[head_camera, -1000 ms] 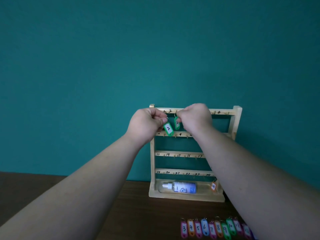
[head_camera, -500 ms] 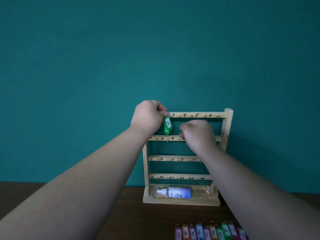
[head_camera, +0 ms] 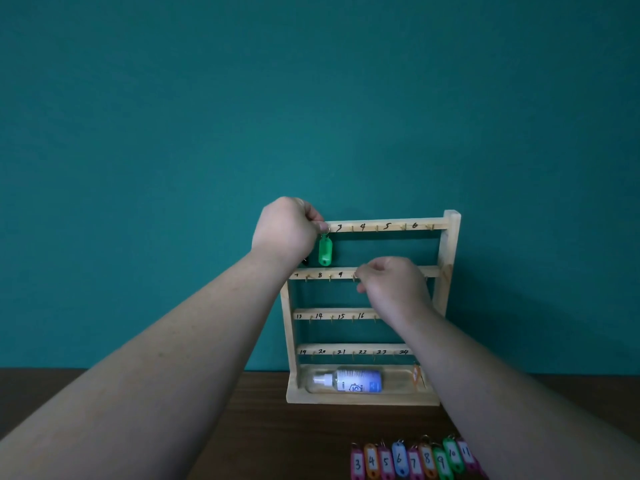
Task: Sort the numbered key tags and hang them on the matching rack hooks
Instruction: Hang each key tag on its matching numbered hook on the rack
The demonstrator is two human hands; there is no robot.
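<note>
rack (head_camera: 450,271): pale bare wood, matt | tag (head_camera: 325,250): glossy green plastic, metal ring | desk (head_camera: 263,427): dark wood, matt | bottle (head_camera: 349,380): clear plastic

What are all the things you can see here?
table: one, dark brown.
wall: one, teal, behind.
key rack: one, pale wood, on the table.
green key tag: one, green, hanging under the top rail.
numbered key tags: at least nine, pink, orange, blue, green, along the table's near edge.
spray bottle: one, clear, blue label, in the rack's base.
orange tag: one, orange, beside the bottle.
left hand: one, pinching the green tag's ring.
right hand: one, loosely curled, empty, at the second rail.
</note>
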